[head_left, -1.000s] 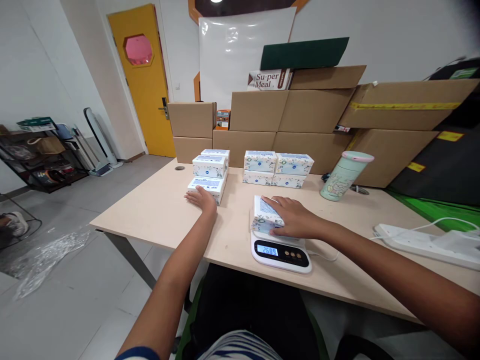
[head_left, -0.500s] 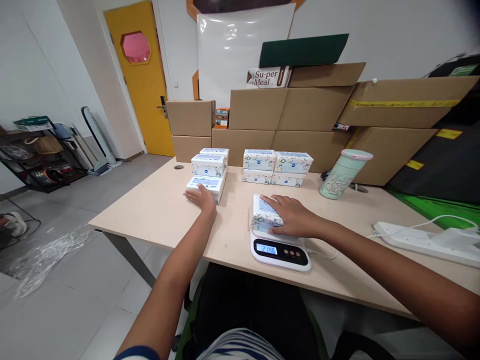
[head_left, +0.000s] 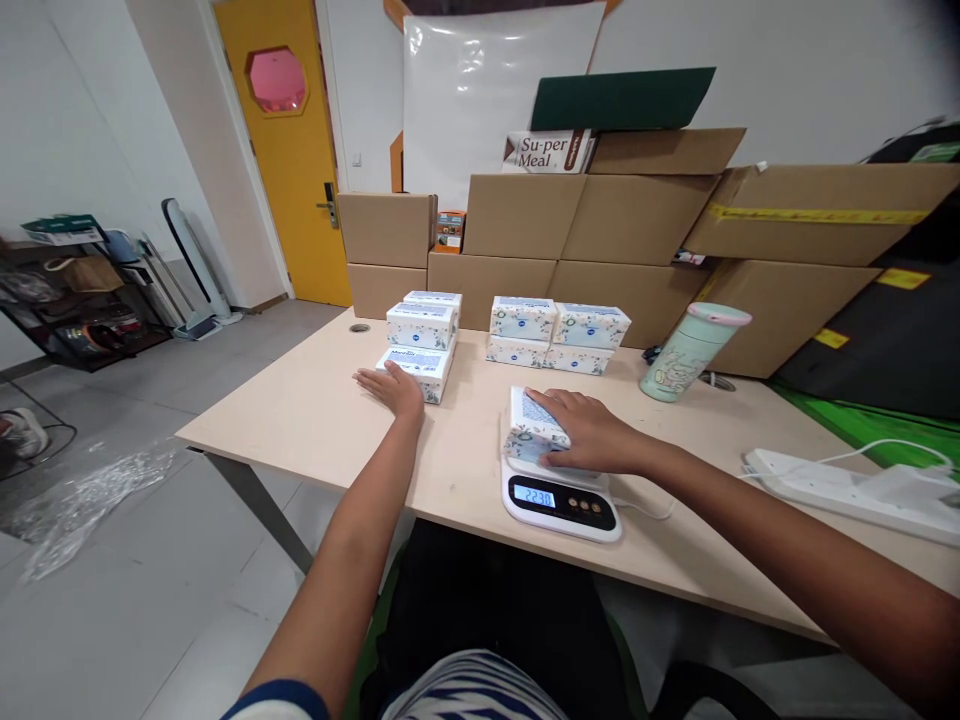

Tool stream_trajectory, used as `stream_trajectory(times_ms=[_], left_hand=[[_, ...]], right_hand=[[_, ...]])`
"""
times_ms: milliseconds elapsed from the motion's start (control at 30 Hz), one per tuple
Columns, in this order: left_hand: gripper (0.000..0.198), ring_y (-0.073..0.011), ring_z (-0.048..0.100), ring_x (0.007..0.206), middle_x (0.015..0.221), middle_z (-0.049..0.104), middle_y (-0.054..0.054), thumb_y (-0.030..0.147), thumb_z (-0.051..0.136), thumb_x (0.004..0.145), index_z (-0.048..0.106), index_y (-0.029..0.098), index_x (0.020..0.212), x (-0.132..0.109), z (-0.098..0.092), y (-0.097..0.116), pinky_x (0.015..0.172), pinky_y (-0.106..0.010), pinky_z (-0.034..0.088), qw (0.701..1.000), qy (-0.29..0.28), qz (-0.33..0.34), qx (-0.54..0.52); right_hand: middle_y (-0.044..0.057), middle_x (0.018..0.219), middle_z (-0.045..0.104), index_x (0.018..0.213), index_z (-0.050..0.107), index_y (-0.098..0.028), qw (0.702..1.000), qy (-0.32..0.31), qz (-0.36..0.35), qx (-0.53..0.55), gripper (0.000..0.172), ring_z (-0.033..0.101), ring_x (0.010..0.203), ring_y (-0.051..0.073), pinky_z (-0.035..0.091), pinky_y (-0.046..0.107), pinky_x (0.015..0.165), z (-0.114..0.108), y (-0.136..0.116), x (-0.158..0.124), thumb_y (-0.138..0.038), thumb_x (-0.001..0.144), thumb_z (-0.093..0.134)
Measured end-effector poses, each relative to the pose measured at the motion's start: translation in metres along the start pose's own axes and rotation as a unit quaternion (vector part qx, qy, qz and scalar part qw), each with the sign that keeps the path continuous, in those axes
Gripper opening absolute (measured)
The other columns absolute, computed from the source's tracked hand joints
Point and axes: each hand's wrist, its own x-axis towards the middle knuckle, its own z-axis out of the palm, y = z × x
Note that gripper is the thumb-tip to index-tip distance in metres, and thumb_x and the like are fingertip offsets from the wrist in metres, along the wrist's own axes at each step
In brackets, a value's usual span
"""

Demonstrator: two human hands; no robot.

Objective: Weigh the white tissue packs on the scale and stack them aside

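The scale (head_left: 561,512) looks like smooth white plastic; the pack (head_left: 534,438) on it, thin printed film. The counter (head_left: 300,400) resembles smooth, matt wood. Upper centre: matt cardboard boxes (head_left: 519,215), glossy white sheet (head_left: 454,125). Lower left: crinkled clear plastic (head_left: 94,510).

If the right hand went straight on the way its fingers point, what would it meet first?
The tissue pack on the scale, which the right hand already touches. Beyond it, the nearest pack of the left group looks roughly in line, though depth is hard to judge.
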Motion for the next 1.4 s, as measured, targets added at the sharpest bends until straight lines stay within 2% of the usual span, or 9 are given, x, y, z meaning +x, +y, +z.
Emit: stream_trajectory(times_ms=[267,400,567,667,833,967,1067,1267,1400], left_hand=[[0.073,-0.0275,0.03,0.176,0.186,0.034,-0.022,0.042,0.033,0.115,0.028,0.002,0.176,-0.006,-0.003,0.002,0.145,-0.04,0.023,1.0,0.002,0.015,-0.002],[0.07,-0.028,0.031,0.175,0.185,0.037,-0.021,0.041,0.035,0.114,0.033,0.006,0.174,-0.005,-0.002,0.001,0.144,-0.042,0.026,1.0,0.012,0.019,-0.01],[0.065,-0.0274,0.03,0.176,0.184,0.035,-0.022,0.041,0.032,0.115,0.039,0.011,0.172,-0.003,0.002,-0.002,0.144,-0.043,0.027,0.999,0.044,0.002,-0.019],[0.063,-0.0285,0.031,0.175,0.183,0.036,-0.023,0.041,0.033,0.115,0.04,0.011,0.17,-0.003,0.003,-0.003,0.143,-0.044,0.028,0.999,0.047,0.0,-0.018],[0.061,-0.03,0.034,0.174,0.181,0.039,-0.025,0.038,0.037,0.115,0.043,0.009,0.168,-0.002,0.004,-0.008,0.143,-0.046,0.028,0.998,0.055,0.006,-0.017],[0.062,-0.0313,0.032,0.175,0.182,0.039,-0.025,0.039,0.039,0.114,0.041,0.009,0.169,-0.002,0.006,-0.013,0.143,-0.05,0.028,0.998,0.055,0.01,-0.022],[0.062,-0.0311,0.032,0.175,0.181,0.039,-0.027,0.038,0.039,0.114,0.042,0.008,0.168,-0.003,0.008,-0.015,0.143,-0.05,0.028,0.998,0.054,0.012,-0.024],[0.059,-0.0309,0.035,0.174,0.18,0.042,-0.025,0.036,0.039,0.114,0.046,0.01,0.166,-0.004,0.013,-0.018,0.143,-0.048,0.029,0.998,0.054,0.008,-0.021],[0.057,-0.0308,0.039,0.172,0.18,0.043,-0.024,0.035,0.04,0.113,0.049,0.012,0.164,-0.003,0.017,-0.02,0.141,-0.048,0.033,0.998,0.066,0.009,-0.016]], right_hand=[[0.022,0.176,0.048,0.18,0.03,-0.022,0.999,-0.004,0.018,0.026,0.118,0.048,0.16,0.047,0.04,0.06,0.13,-0.012,-0.009,-0.006,-0.062,0.081,0.081],[0.019,0.175,0.05,0.177,0.037,-0.023,0.998,0.046,-0.004,0.046,0.11,0.047,0.16,0.047,0.041,0.062,0.13,-0.031,-0.016,0.005,-0.059,0.083,0.081],[0.016,0.175,0.049,0.177,0.034,-0.028,0.985,0.159,-0.042,0.062,0.11,0.045,0.159,0.05,0.04,0.064,0.128,-0.071,-0.036,0.066,-0.06,0.085,0.083],[0.016,0.172,0.051,0.177,0.033,-0.029,0.979,0.18,-0.064,0.072,0.113,0.047,0.156,0.05,0.041,0.065,0.126,-0.092,-0.057,0.117,-0.059,0.083,0.087],[0.022,0.172,0.05,0.175,0.032,-0.023,0.988,0.123,-0.058,0.074,0.116,0.048,0.158,0.047,0.042,0.061,0.127,-0.103,-0.102,0.188,-0.053,0.081,0.093],[0.024,0.172,0.052,0.175,0.028,-0.023,0.994,0.066,-0.032,0.08,0.12,0.05,0.158,0.047,0.045,0.06,0.125,-0.099,-0.133,0.22,-0.049,0.08,0.096],[0.023,0.172,0.053,0.173,0.03,-0.024,0.994,0.05,-0.047,0.081,0.118,0.053,0.157,0.046,0.047,0.058,0.124,-0.093,-0.144,0.233,-0.046,0.079,0.097],[0.021,0.169,0.056,0.17,0.036,-0.026,0.995,0.024,-0.083,0.04,0.11,0.056,0.154,0.045,0.047,0.056,0.123,-0.082,-0.147,0.241,-0.048,0.08,0.095],[0.022,0.171,0.053,0.176,0.025,-0.024,0.999,0.01,-0.048,0.021,0.119,0.056,0.153,0.046,0.049,0.056,0.121,-0.076,-0.153,0.24,-0.051,0.081,0.093]])
